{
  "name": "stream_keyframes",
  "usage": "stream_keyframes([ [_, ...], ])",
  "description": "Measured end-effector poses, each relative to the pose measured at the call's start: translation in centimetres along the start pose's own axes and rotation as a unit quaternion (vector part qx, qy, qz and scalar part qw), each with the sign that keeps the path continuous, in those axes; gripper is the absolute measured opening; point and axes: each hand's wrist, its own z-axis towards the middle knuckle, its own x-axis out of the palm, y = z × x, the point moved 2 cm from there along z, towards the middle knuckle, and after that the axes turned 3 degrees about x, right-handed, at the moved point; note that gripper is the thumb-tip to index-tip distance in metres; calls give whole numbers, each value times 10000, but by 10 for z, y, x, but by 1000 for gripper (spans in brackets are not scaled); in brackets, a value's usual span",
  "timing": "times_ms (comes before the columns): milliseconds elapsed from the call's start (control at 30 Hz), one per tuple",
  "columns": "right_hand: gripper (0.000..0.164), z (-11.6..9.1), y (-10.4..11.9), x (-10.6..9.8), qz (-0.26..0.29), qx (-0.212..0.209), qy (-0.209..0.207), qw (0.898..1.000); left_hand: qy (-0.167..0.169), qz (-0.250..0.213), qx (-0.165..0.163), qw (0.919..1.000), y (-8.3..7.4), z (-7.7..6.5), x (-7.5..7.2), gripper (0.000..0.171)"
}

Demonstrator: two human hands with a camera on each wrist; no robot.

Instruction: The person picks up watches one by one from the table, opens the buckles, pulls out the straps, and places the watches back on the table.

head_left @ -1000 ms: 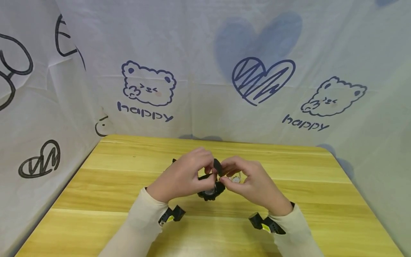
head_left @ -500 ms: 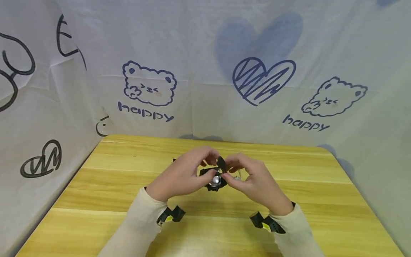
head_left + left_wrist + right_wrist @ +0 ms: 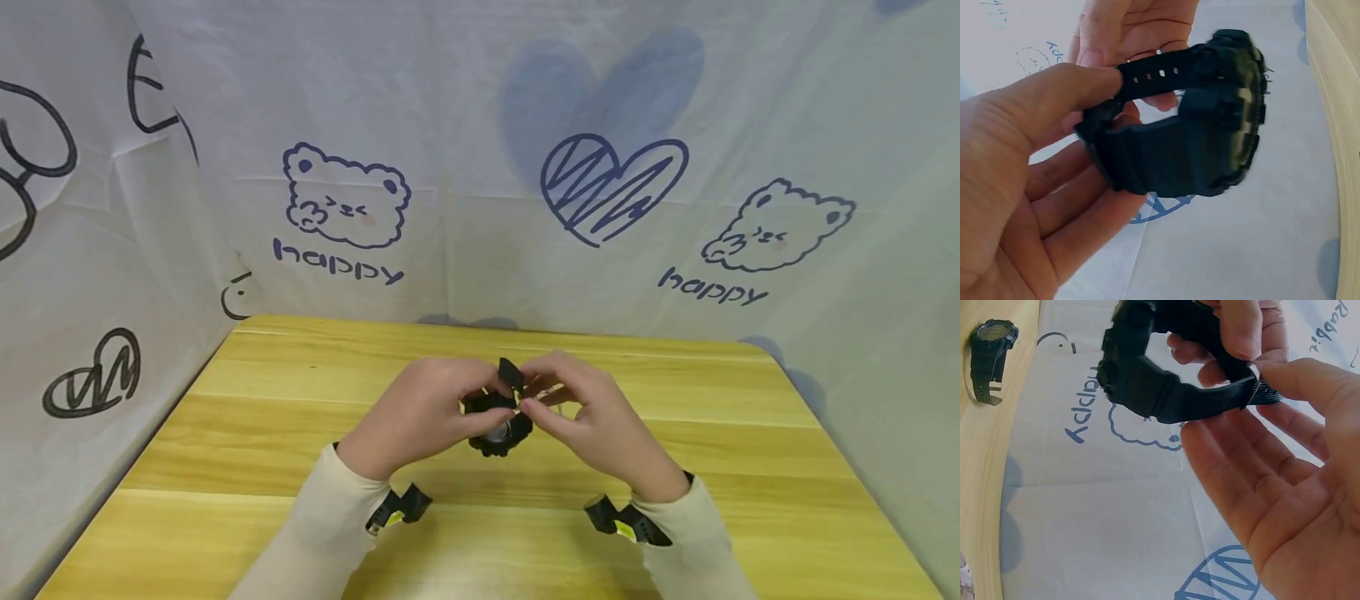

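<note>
A black wristwatch (image 3: 495,442) with a chunky case is held up between both hands, its strap closed into a loop. My left hand (image 3: 427,408) pinches the strap near the buckle, thumb on the holed strap piece (image 3: 1154,74) in the left wrist view. From the other side my right hand (image 3: 588,417) pinches the strap end, which sticks up as a dark tip (image 3: 511,373) between the hands. In the right wrist view, thumb and fingers meet at the strap loop (image 3: 1250,390), and the watch case (image 3: 1122,369) hangs away from the fingers.
A second black watch (image 3: 992,347) lies on the wooden table (image 3: 480,533), seen in the right wrist view. Part of a pale object (image 3: 965,578) shows at that view's lower left edge. White printed cloth (image 3: 465,208) stands behind the table.
The watch swings up toward the hands, showing its face, then tips back down. The strap end between the hands shifts slightly and stands clearer. Both hands stay in nearly the same place.
</note>
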Motion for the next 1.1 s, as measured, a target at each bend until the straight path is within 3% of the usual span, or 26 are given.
stream_keyframes([
  [133,35,0,2,-1,10,-77,-66,9999,-471,-241,-53,9986,0,-1,-1,9],
  [300,28,0,4,-3,-139,-338,-566,9977,-820,-680,-310,9938,-1,-2,-5,10],
  [467,27,0,3,-3,-211,-899,-915,9915,-773,-995,-474,9909,-4,1,-6,13],
  [667,27,-1,2,-2,94,-1328,-883,9872,-738,-1454,-818,9832,-6,3,-4,11],
  [800,14,-1,1,0,37,-1557,-909,9836,-751,-1886,-1376,9695,-7,3,-3,18],
  [900,18,0,2,0,-71,-1679,-944,9813,-743,-2171,-1704,9583,-6,2,-3,27],
  [1100,16,0,5,1,101,-1747,-675,9823,-636,-2346,-1584,9570,-5,2,-1,14],
])
